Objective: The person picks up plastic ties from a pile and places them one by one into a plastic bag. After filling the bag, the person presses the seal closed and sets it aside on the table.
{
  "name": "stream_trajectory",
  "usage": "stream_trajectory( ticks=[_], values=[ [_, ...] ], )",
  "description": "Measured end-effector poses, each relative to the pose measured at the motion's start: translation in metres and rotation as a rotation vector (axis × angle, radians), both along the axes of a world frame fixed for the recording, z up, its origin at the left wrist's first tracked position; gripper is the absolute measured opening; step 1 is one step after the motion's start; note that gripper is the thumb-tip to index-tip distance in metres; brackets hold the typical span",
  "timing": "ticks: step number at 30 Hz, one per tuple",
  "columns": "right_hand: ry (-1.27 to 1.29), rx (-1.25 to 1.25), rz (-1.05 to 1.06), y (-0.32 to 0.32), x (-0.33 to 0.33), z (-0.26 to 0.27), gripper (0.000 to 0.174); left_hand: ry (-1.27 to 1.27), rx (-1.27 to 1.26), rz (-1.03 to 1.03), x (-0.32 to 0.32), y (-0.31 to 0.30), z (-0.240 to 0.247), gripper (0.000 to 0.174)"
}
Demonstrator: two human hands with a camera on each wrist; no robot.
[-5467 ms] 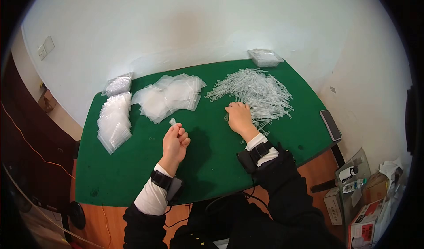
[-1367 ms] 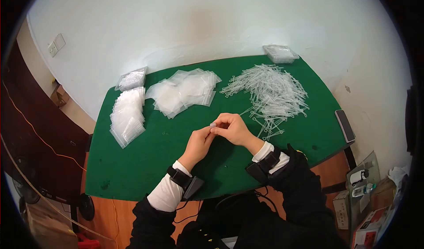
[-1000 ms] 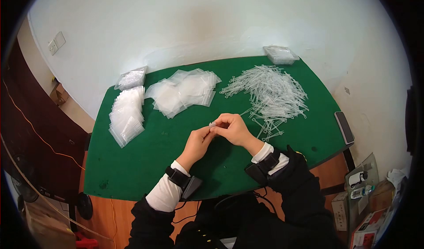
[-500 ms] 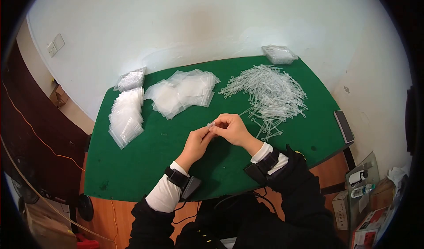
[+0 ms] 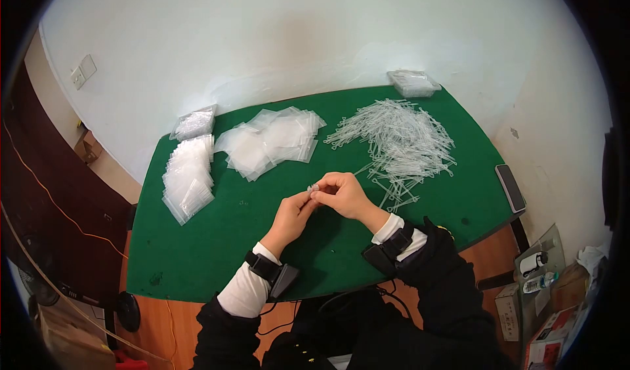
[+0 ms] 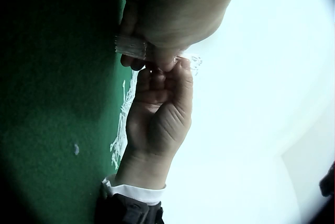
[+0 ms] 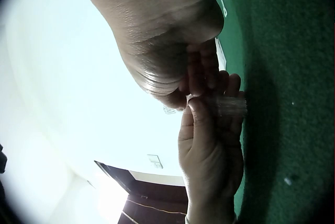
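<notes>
Head view: at the centre of the frame, just above the green bench [image 5: 216, 252], a person's left hand [image 5: 292, 212] and right hand [image 5: 344, 196] meet fingertip to fingertip, both pinching a small bundle of clear plastic strips [image 5: 314, 187]. A heap of clear plastic ties [image 5: 400, 137] lies at upper right, loose clear bags [image 5: 272, 140] at upper centre.

Left wrist view: the left hand [image 6: 172, 9] fills the top, fingers curled round the bundle [image 6: 131, 48]; the right hand [image 6: 157, 114], below it, pinches at the same spot.

Right wrist view: the right hand [image 7: 162, 36] hangs at top, the left hand [image 7: 212, 145] below, the bundle [image 7: 227, 106] between their 2 thumbs.

The strips look light, thin, bendy and slick, likely to splay; a firm pinch around the bundle's middle seems safest.
</notes>
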State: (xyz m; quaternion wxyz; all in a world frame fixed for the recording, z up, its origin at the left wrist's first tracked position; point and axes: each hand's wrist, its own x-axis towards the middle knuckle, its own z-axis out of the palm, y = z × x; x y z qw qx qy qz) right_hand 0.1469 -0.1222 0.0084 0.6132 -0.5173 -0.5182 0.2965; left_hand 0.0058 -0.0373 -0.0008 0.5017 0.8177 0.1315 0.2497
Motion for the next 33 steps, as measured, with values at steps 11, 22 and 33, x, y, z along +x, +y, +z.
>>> stream_trajectory(
  ticks=[11, 22, 33],
  values=[
    [-0.085, 0.087, -0.008, -0.005, -0.007, 0.013, 0.011, 0.022, 0.144, 0.039, -0.003, -0.003, 0.007, 0.017],
    [-0.660, 0.309, -0.172, -0.004, -0.003, 0.019, 0.017, -0.004, -0.029, -0.036, -0.002, -0.003, 0.003, 0.016],
    [-0.824, 0.366, -0.190, -0.006, -0.007, 0.025, 0.020, -0.074, 0.025, 0.001, 0.001, -0.003, 0.002, 0.014]
  ],
)
